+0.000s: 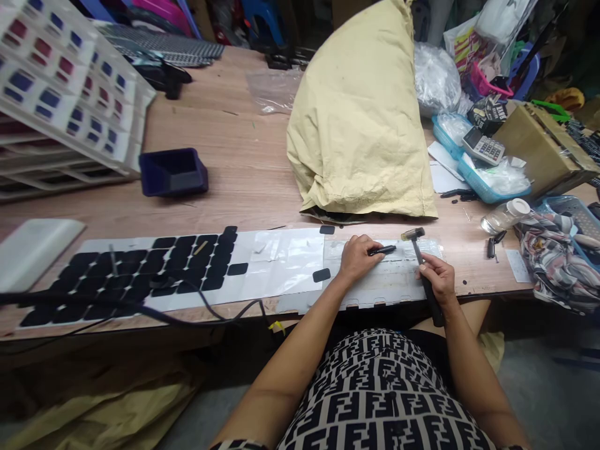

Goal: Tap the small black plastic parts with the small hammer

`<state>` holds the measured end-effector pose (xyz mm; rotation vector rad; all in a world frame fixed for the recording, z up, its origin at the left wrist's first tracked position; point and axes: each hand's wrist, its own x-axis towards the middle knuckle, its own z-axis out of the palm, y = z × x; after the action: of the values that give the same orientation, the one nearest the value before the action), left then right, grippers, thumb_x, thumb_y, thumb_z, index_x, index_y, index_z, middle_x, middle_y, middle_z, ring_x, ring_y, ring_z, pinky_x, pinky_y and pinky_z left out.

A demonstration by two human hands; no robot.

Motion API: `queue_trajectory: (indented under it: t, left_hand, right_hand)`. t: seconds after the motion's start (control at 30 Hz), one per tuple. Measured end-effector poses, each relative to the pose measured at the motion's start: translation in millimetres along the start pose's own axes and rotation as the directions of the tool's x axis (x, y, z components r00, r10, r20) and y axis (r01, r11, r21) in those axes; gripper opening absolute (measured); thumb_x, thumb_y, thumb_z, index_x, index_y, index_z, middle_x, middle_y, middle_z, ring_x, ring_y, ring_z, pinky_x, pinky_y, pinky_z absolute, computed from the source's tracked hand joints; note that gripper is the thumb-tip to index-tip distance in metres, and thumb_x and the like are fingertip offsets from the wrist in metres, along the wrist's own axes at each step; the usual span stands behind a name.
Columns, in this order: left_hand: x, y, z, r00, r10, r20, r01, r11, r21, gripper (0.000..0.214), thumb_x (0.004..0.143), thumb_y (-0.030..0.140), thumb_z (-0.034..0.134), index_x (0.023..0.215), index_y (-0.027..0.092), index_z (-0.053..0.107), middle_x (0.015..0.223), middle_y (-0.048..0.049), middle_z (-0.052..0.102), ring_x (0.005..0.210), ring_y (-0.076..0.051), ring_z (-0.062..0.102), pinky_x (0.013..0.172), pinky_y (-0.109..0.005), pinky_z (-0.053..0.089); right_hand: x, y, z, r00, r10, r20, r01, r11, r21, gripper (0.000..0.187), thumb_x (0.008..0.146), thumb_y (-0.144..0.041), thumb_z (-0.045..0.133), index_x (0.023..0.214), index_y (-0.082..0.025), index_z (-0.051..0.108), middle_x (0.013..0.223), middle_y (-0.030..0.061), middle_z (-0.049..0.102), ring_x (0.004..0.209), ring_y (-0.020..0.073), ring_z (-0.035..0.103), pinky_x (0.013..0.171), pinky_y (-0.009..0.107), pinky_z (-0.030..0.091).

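Note:
My left hand (356, 257) is closed, its fingertips on a slim black piece (385, 250) like a short pen or handle; its exact kind is unclear. That piece lies low over a pale, scuffed board (375, 284) at the table's front edge. In my right hand (440, 279) is a small hammer (413, 234), gripped partway along its black handle. The hammer's head is just right of the black piece, apart from it. To the left, a white sheet (276, 265) carries rows of black rounded pads (182, 256).
A large yellowish sack (360, 119) stands beyond my hands. Leftward are a dark purple bin (173, 173), a white plastic rack (70, 81) and a black cable (187, 322) crossing the sheet. On the right are a clear jar (501, 217), blue baskets (487, 181), a calculator (485, 147) and patterned cloth (553, 262).

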<state>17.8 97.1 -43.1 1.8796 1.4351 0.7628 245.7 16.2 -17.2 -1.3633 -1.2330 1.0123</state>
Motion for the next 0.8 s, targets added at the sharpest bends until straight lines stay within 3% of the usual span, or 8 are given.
queue_trajectory:
  t: [0.1,0.2,0.27,0.33,0.4,0.47,0.6,0.8]
  left_hand:
    - [-8.2,8.1,-8.9,0.999,0.037,0.022,-0.035,0.997,-0.062,0.018,0.079,0.025,0.077,0.097,0.023,0.077,0.094,-0.0038,0.070,0.096,-0.023,0.058,0.089,-0.037,0.047]
    - [-33.3,26.1,-22.0,0.970,0.185,0.159,-0.137,0.954,-0.268,0.019,0.088,0.029,0.069,0.105,0.021,0.073,0.103,-0.0053,0.071,0.095,-0.020,0.063,0.083,-0.033,0.050]
    - [-56.2,39.7,-27.2,0.891,0.313,0.328,-0.188,0.913,-0.362,0.018,0.093,0.030,0.063,0.108,0.021,0.071,0.102,-0.0040,0.073,0.089,-0.018,0.066,0.078,-0.029,0.051]
    - [-78.1,49.3,-25.7,0.783,0.400,0.476,-0.266,0.907,-0.325,0.017,0.094,0.026,0.061,0.108,0.022,0.070,0.098,-0.0019,0.074,0.085,-0.016,0.067,0.075,-0.027,0.050]
    - [-94.5,52.3,-16.9,0.704,0.426,0.568,-0.408,0.898,-0.167,0.014,0.092,0.020,0.061,0.102,0.021,0.070,0.095,-0.0027,0.074,0.081,-0.017,0.067,0.071,-0.027,0.049]
    - [-104.3,49.8,-4.0,0.668,0.418,0.616,-0.547,0.837,0.026,0.013,0.089,0.014,0.058,0.092,0.018,0.069,0.089,-0.0057,0.072,0.076,-0.019,0.066,0.067,-0.029,0.047]
    - [-112.2,44.9,17.6,0.689,0.373,0.621,-0.617,0.752,0.232,0.019,0.085,0.004,0.052,0.087,0.016,0.067,0.082,-0.0094,0.068,0.073,-0.021,0.065,0.064,-0.031,0.047]
    - [-113.4,57.6,13.0,0.759,0.275,0.590,-0.475,0.854,0.214,0.016,0.089,0.014,0.059,0.098,0.018,0.071,0.089,-0.0079,0.073,0.079,-0.022,0.068,0.067,-0.032,0.049]
  right_hand:
    - [1.8,-0.2,-4.2,0.996,0.036,-0.083,-0.027,0.993,0.113,0.036,0.079,-0.034,0.068,0.110,-0.016,0.075,0.056,-0.0026,0.065,0.055,0.0154,0.059,0.063,0.031,0.048]
    - [1.9,-1.1,-7.0,0.993,0.070,-0.096,-0.056,0.987,0.148,0.039,0.078,-0.036,0.068,0.110,-0.015,0.074,0.056,-0.0016,0.064,0.054,0.0155,0.058,0.059,0.031,0.045]
    - [1.5,-1.7,-7.7,0.992,0.091,-0.085,-0.077,0.984,0.160,0.039,0.078,-0.037,0.068,0.111,-0.015,0.073,0.057,-0.0011,0.065,0.053,0.0152,0.057,0.057,0.030,0.043]
    - [1.1,-1.9,-7.5,0.992,0.098,-0.079,-0.084,0.982,0.169,0.039,0.078,-0.037,0.069,0.110,-0.015,0.073,0.057,-0.0012,0.065,0.052,0.0148,0.056,0.056,0.030,0.042]
    - [1.0,-1.7,-6.9,0.993,0.094,-0.075,-0.081,0.984,0.161,0.038,0.077,-0.036,0.070,0.110,-0.016,0.073,0.056,-0.0016,0.065,0.052,0.0147,0.056,0.056,0.030,0.042]
    - [0.9,-1.1,-6.2,0.994,0.084,-0.068,-0.074,0.987,0.141,0.039,0.077,-0.037,0.069,0.110,-0.017,0.074,0.056,-0.0018,0.065,0.052,0.0151,0.056,0.057,0.031,0.043]
    - [0.5,0.8,-5.4,0.997,0.061,-0.050,-0.054,0.991,0.124,0.038,0.077,-0.037,0.069,0.110,-0.017,0.074,0.057,-0.0019,0.065,0.054,0.0156,0.058,0.060,0.031,0.044]
    - [-0.4,2.3,-3.8,0.997,0.060,-0.050,-0.052,0.987,0.149,0.037,0.076,-0.035,0.070,0.109,-0.018,0.075,0.056,-0.0025,0.066,0.053,0.0152,0.058,0.060,0.031,0.044]
